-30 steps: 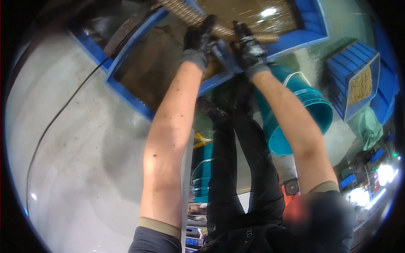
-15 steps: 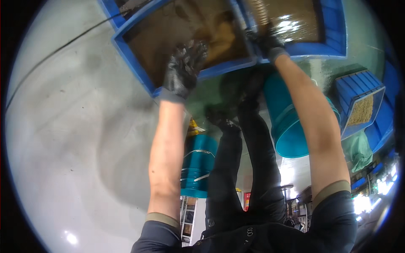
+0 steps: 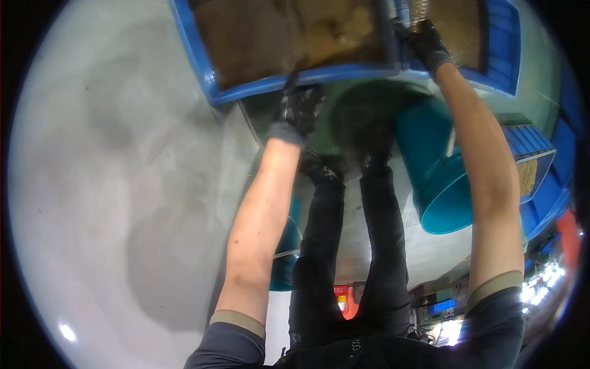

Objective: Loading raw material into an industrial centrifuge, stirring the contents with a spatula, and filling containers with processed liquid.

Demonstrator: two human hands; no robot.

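My left hand (image 3: 299, 109), in a wet black glove with a grey cuff, hangs just in front of the near rim of a blue tub (image 3: 246, 92). Its fingers look apart and nothing shows in them, though motion blurs it. Brown, murky liquid (image 3: 246, 40) fills much of that tub, with a paler tan patch inside. Farther right, my right hand (image 3: 428, 44), gloved alike, is closed around the lower end of a pale ribbed hose (image 3: 419, 8). It is over a second blue tub (image 3: 504, 43), which also holds brown liquid; the fingers are partly hidden.
A teal bucket (image 3: 424, 144) lies or leans right of my legs, its mouth toward me. Another teal bucket (image 3: 283, 270) is partly behind my left forearm. At right stands a blue crate (image 3: 530, 138) with tan granular material (image 3: 527, 177). Grey floor (image 3: 123, 184) spreads at left.
My left hand has drawn back from over the liquid to before the near rim. My right hand and the hose have shifted slightly right. The whole view has shifted.
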